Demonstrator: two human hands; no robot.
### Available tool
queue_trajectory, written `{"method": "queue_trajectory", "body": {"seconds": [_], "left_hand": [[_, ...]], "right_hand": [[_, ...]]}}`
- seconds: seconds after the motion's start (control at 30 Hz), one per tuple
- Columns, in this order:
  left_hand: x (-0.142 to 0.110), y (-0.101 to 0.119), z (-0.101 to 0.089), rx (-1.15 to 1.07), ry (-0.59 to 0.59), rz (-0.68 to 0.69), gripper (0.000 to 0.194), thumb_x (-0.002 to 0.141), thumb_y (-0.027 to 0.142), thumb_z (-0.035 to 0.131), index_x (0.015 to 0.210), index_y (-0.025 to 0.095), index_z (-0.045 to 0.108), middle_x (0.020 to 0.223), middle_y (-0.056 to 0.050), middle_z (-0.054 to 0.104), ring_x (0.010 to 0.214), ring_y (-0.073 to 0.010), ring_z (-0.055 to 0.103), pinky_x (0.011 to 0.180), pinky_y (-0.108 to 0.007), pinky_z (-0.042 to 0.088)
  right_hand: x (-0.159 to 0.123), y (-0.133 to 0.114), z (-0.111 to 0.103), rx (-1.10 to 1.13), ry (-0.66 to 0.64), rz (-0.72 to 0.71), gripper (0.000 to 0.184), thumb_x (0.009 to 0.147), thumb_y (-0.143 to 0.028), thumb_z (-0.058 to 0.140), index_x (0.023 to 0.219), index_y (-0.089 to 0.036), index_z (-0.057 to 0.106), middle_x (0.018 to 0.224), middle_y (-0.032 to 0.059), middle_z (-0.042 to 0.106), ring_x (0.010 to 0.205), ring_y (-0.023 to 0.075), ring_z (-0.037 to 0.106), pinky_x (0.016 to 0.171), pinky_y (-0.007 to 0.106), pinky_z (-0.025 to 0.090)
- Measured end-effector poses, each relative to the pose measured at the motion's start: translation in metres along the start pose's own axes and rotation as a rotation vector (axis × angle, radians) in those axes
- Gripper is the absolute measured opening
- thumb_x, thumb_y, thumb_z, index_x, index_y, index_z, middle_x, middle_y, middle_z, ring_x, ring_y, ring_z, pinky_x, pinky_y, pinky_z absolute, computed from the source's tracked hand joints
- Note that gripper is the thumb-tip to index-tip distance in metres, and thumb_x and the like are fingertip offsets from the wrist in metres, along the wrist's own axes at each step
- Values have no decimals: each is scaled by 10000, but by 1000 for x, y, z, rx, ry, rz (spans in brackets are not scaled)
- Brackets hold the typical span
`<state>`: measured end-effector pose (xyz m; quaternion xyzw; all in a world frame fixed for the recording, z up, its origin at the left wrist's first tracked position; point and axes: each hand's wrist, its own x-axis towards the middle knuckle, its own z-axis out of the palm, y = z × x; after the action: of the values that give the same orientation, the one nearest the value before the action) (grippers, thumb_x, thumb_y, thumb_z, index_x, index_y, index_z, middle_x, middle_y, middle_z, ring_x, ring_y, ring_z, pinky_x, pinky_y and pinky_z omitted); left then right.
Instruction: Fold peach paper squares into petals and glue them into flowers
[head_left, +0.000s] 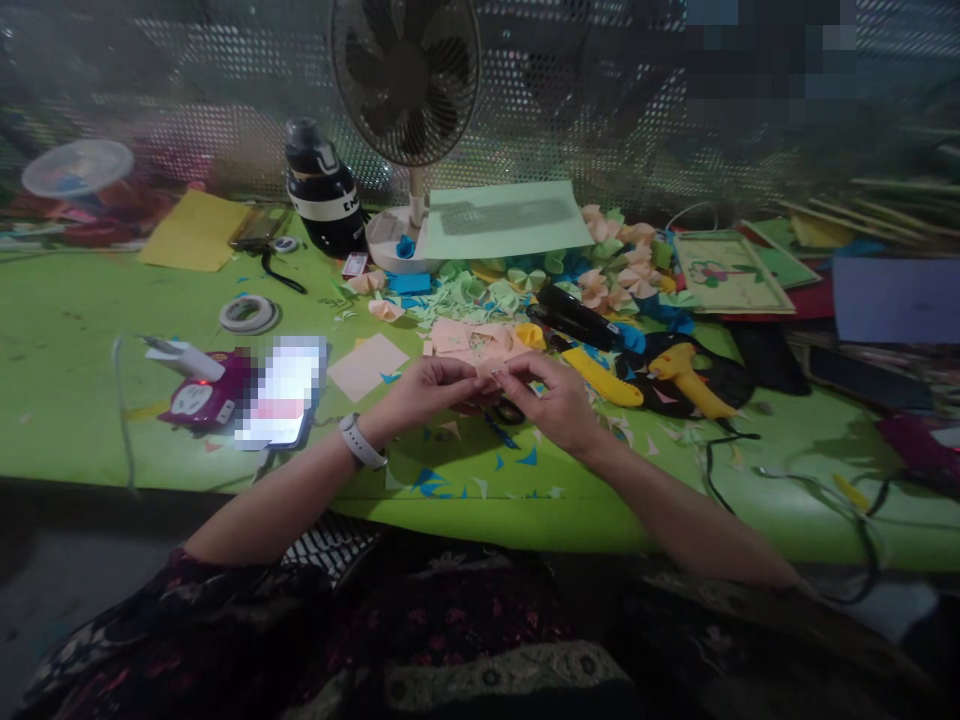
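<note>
My left hand (442, 385) and my right hand (547, 395) meet above the green table, fingertips pinched together. Between them is a small piece of peach paper (491, 368), partly covered by my fingers; its exact shape is hard to make out. Just behind my hands lie cut peach paper pieces (457, 338) with a yellow paper flower (529, 335) at their right end. Under my fingers, partly hidden, are dark scissors (506, 412). A square peach sheet (368, 367) lies left of my left hand. Blue paper scraps (431, 482) are scattered in front.
A fan (405, 75), a black bottle (324, 200) and a pale green sheet (510, 220) stand behind heaped paper flowers (622, 260). To the right are a black stapler (574, 318), a yellow cutter (602, 376) and a glue gun (694, 378). Leftward are a phone (285, 390) and tape (249, 314).
</note>
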<state>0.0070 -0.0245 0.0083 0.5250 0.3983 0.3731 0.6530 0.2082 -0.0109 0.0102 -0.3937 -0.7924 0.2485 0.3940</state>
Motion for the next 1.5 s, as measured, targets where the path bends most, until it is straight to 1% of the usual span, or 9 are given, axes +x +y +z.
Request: {"method": "queue_trajectory", "body": {"seconds": [0.27, 0.43, 0.5, 0.57, 0.67, 0.9, 1.1, 1.3, 1.5], "left_hand": [[1, -3, -3, 18, -22, 3, 388, 735, 500, 790, 826, 126, 740, 852, -84, 759, 778, -164, 723, 773, -299, 596], [1, -1, -2, -26, -21, -20, 397, 713, 504, 810, 788, 123, 726, 823, -85, 761, 748, -153, 722, 750, -282, 597], [1, 1, -1, -32, -32, -36, 387, 710, 497, 815, 772, 125, 725, 812, -83, 763, 737, -147, 721, 741, -271, 596], [0, 2, 0, -45, -54, -52, 378, 712, 490, 816, 786, 129, 731, 811, -83, 766, 737, -145, 723, 744, -267, 595], [-1, 3, -1, -100, -86, -73, 355, 714, 471, 822, 780, 136, 724, 810, -82, 768, 736, -141, 725, 748, -263, 591], [-1, 3, -2, -110, -105, -137, 327, 703, 413, 838, 758, 129, 686, 801, -82, 761, 699, -140, 719, 660, -245, 581], [-2, 6, -4, -18, -94, -51, 304, 740, 382, 813, 763, 116, 669, 786, -82, 749, 699, -130, 713, 690, -245, 584], [-1, 7, -2, 7, 30, -1, 345, 767, 441, 778, 853, 146, 620, 764, -26, 700, 686, -131, 717, 569, -184, 543], [5, 9, -8, -51, 282, 61, 315, 793, 398, 749, 866, 174, 539, 793, 22, 629, 693, -132, 725, 501, -156, 503]], "right_hand": [[-1, 2, 1, 12, -16, -22, 180, 917, -341, 590, 811, -204, 643, 772, 32, 699, 681, 152, 624, 645, 283, 493], [1, 4, -3, 198, 64, 150, 326, 863, -531, 643, 877, -220, 546, 778, 9, 631, 653, 139, 593, 596, 274, 481], [2, 3, -6, 228, -5, 210, 396, 867, -611, 598, 840, -224, 517, 698, -10, 579, 590, 129, 549, 537, 266, 437], [3, 1, -8, 220, -175, 231, 435, 901, -631, 525, 757, -221, 502, 604, -24, 525, 526, 121, 500, 495, 264, 386], [3, -1, -7, 154, -296, 193, 434, 940, -564, 479, 676, -221, 459, 536, -34, 476, 489, 114, 443, 487, 266, 340], [1, 1, -1, 6, -227, 9, 353, 957, -424, 448, 670, -222, 405, 558, -49, 410, 527, 106, 377, 543, 261, 307], [2, -2, -3, 12, -243, 36, 346, 960, -411, 446, 672, -218, 434, 565, -38, 429, 536, 113, 391, 551, 264, 313], [8, -3, -8, -25, -262, 53, 375, 963, -424, 419, 652, -215, 437, 575, -18, 474, 572, 127, 432, 577, 268, 334], [15, 5, -24, -502, -429, 138, 231, 819, -410, 596, 746, -194, 558, 810, 56, 641, 651, 158, 514, 575, 286, 307]]}}
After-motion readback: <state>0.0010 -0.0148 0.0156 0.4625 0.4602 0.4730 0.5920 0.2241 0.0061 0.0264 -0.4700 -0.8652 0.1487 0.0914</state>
